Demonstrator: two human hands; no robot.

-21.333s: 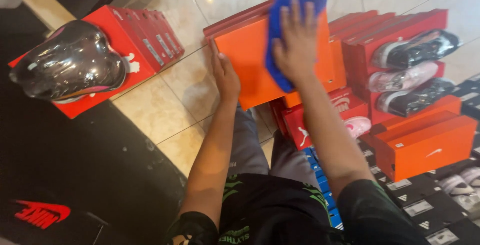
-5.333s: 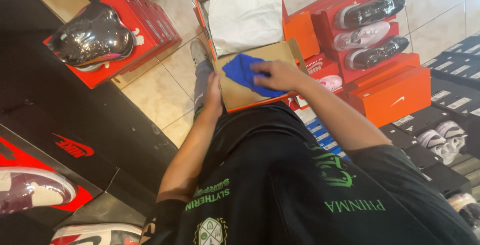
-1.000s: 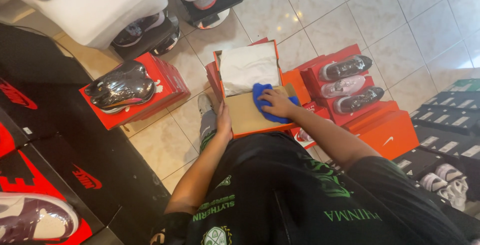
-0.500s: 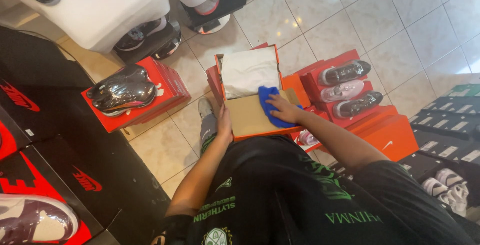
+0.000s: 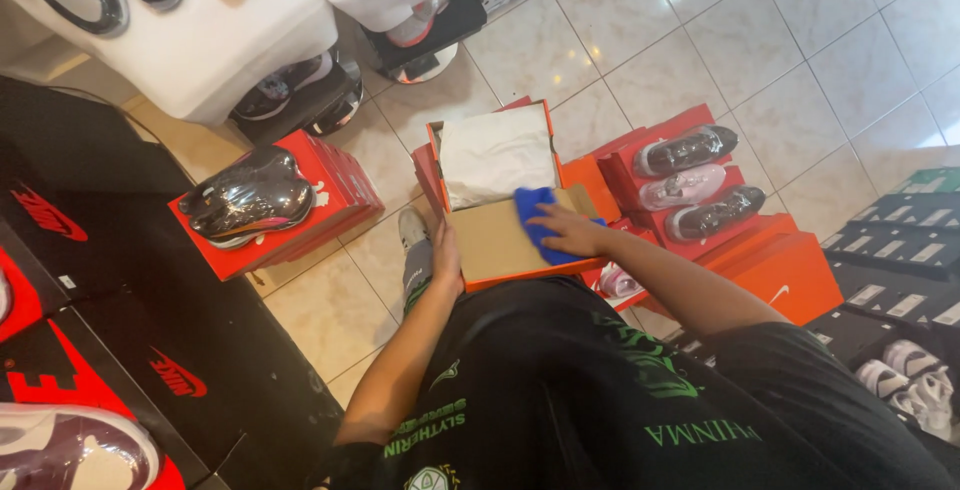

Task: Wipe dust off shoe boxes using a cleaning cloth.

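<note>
— Blue cloth (image 5: 536, 222)? 
— Centre of frame, pressed flat under right hand (image 5: 566, 232), fingers spread on top, inside open orange shoebox (image 5: 497, 242).
— Left hand (image 5: 444, 262)? 
— Gripping box's left edge, fingers curled, just beside wrapped shoe.

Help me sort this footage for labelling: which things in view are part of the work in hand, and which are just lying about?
In use:
- open orange shoe box, steadied by the left hand
- blue cloth under the right hand
- white paper in the box

Lying about:
- wrapped dark shoe on a red box
- three wrapped shoes on red boxes
- black boxes
</note>
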